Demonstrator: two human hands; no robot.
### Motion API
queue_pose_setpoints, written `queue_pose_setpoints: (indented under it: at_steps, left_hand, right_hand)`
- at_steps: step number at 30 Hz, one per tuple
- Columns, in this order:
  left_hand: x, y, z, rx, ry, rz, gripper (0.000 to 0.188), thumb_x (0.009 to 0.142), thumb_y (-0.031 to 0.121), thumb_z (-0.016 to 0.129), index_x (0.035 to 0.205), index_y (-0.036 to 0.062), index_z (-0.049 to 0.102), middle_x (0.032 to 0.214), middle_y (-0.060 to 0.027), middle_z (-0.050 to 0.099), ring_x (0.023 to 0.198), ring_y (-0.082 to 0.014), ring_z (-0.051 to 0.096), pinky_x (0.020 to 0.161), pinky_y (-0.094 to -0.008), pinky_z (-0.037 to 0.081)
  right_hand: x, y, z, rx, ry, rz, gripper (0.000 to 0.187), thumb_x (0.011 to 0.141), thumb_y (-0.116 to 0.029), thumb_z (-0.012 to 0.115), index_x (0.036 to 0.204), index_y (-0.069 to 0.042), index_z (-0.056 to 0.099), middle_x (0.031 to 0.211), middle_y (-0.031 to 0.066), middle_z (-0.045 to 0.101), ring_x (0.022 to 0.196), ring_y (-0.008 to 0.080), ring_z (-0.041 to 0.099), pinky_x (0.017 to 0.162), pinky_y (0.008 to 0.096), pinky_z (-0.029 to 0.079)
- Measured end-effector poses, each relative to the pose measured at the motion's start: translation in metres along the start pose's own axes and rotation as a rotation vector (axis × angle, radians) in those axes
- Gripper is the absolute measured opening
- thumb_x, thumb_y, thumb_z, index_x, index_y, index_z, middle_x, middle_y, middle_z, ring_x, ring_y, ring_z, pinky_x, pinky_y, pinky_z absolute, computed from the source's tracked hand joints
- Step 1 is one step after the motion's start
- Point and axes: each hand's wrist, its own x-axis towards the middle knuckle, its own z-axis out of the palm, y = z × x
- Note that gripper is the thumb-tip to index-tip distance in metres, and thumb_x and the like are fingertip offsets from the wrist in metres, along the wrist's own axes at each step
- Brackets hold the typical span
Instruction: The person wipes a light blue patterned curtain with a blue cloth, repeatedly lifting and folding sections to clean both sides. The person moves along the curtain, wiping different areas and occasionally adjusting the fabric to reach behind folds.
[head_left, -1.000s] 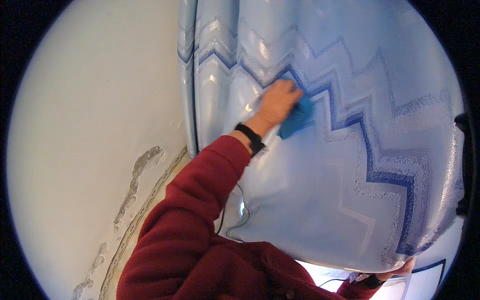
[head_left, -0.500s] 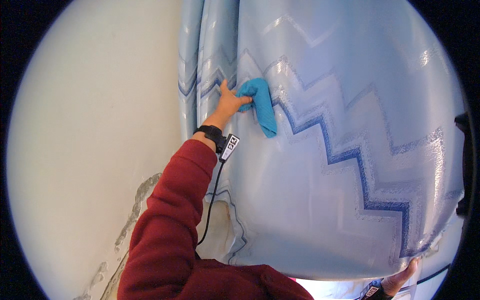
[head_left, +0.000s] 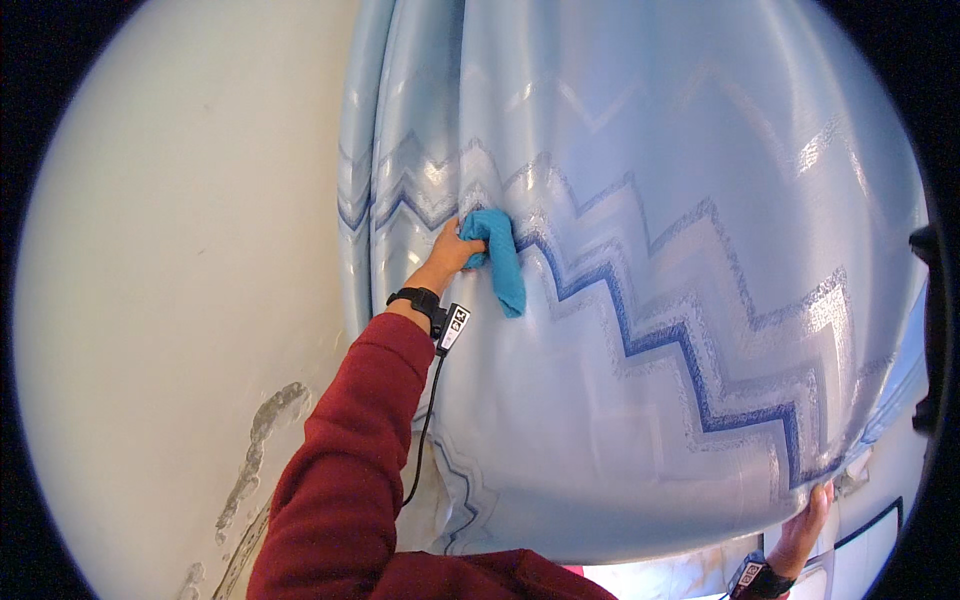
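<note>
A shiny pale blue curtain (head_left: pixel 600 430) with darker zigzag bands hangs before me and fills most of the view. My left hand (head_left: pixel 450 250) grips a turquoise cloth (head_left: pixel 508 280) and presses it against the curtain's front, near its left folds. Part of the cloth dangles below the fingers. At the lower right, my right hand (head_left: pixel 808 525) holds the curtain's edge from the side, with its fingertips showing at the border and the rest of the grip partly hidden. Each wrist carries a black strap with a small device.
A cream wall (head_left: pixel 180 220) stands to the left, with a patch of peeling plaster (head_left: pixel 258 440) low down. A black cable (head_left: pixel 424 440) runs from my left wrist device along the sleeve. Bright surfaces and a dark-edged frame (head_left: pixel 868 525) show beyond the curtain at lower right.
My left hand and the cloth sit lower and slightly further left in view. The curtain's pattern has shifted the same way. My right hand appears a little higher at the edge.
</note>
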Motion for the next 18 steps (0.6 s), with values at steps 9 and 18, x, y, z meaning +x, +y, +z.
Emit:
queue_pose_setpoints:
  at_steps: [9,18]
  left_hand:
    - [-0.166,0.055,-0.061,0.609,0.185,0.430,0.035,0.072,0.009,0.072,0.106,0.0024,0.063,0.094,-0.0064,0.064,0.088,-0.0168,0.061,0.081,-0.0312,0.049]
    - [-0.464,0.169,0.009,0.283,0.170,0.305,0.045,0.073,0.010,0.075,0.114,0.0062,0.058,0.097,-0.0025,0.064,0.091,-0.0134,0.060,0.081,-0.0290,0.050]
  right_hand:
    - [0.147,0.099,-0.007,-0.457,-0.327,-0.165,0.043,0.098,-0.038,0.051,0.087,0.002,0.063,0.067,0.0005,0.055,0.061,0.0098,0.054,0.054,0.0241,0.047]
    - [0.122,0.104,0.086,-0.391,-0.051,-0.670,0.032,0.092,-0.019,0.060,0.123,-0.008,0.056,0.122,0.0087,0.058,0.101,0.0135,0.059,0.073,0.0235,0.053]
